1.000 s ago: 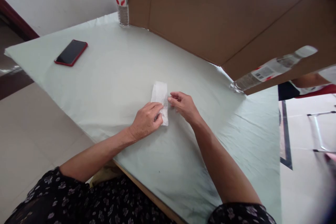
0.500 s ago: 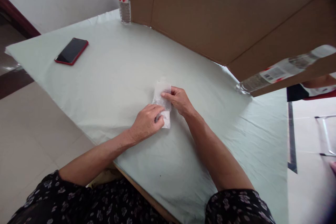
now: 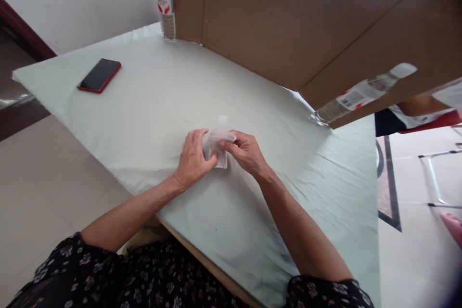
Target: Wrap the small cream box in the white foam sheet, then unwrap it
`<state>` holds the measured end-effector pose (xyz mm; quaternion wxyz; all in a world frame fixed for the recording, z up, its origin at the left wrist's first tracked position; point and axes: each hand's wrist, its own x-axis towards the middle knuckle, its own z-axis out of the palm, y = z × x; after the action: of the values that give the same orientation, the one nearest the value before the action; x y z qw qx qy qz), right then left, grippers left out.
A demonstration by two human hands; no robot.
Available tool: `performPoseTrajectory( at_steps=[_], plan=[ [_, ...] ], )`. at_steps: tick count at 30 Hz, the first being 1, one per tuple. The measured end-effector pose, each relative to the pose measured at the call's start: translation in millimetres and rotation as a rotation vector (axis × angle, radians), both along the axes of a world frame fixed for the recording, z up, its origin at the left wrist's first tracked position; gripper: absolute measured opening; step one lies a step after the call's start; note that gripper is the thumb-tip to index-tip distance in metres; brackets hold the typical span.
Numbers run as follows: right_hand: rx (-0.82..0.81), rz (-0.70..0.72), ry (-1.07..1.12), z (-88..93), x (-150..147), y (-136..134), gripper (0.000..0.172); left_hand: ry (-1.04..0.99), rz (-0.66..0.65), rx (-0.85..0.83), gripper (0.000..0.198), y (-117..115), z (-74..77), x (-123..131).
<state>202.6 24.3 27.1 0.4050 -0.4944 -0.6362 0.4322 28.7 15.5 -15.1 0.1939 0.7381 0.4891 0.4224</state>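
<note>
I sit at a corner of a table point(image 3: 144, 106) covered in pale green cloth, its near edge running on a long slant from the far left down past my front, with the tiled floor point(image 3: 54, 178) beyond it. The right edge drops straight down, well apart from my right forearm. At the back, a big sheet of brown cardboard point(image 3: 252, 19) stands as a wall, and a broad stretch of cloth lies between its foot and my fingers. A clear bottle point(image 3: 166, 7) stands upright at the cardboard's left end; a second bottle point(image 3: 361, 96) slants across the view at its right end. A black phone in a red case point(image 3: 100, 75) lies flat to the far left, well apart from my hands. Between my two hands, near the middle of the cloth, is a small white wrapper point(image 3: 219, 134): thin, soft, creased, partly see-through, its upper part folded over and its lower end pointing towards me. I cannot tell whether it is paper or plastic. My right hand point(image 3: 245, 150) pinches the fold between thumb and fingers. My left hand point(image 3: 195, 156) curves round the other side, thumb and fingers parted wide, the thumb tip by the lower end; I cannot tell how firmly it touches.
</note>
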Motion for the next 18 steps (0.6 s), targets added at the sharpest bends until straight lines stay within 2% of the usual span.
performPoseTrajectory(
  at_steps=[2,7,10,12,15,18],
  plan=[
    [0.046,-0.012,-0.055,-2.3,-0.3,-11.0,0.018,-0.004,-0.054,-0.009,0.056,1.1,-1.6,-1.3],
    [0.243,0.027,-0.089,-17.6,1.2,-30.7,0.02,-0.042,-0.178,-0.082,0.022,3.2,-2.0,-4.4],
    [0.383,0.067,-0.172,-28.0,5.6,-37.8,0.023,-0.061,-0.238,-0.147,0.018,5.5,1.9,-11.0],
    [0.469,0.099,-0.254,-35.1,8.7,-41.9,0.029,-0.064,-0.327,-0.193,0.02,6.7,5.5,-19.5],
    [0.589,0.146,-0.383,-46.5,11.8,-45.0,0.039,-0.021,-0.489,-0.215,0.036,7.5,8.4,-34.0],
    [0.632,0.134,-0.431,-54.6,12.4,-41.6,0.038,0.041,-0.562,-0.167,0.055,8.4,6.5,-40.6]
  ],
)
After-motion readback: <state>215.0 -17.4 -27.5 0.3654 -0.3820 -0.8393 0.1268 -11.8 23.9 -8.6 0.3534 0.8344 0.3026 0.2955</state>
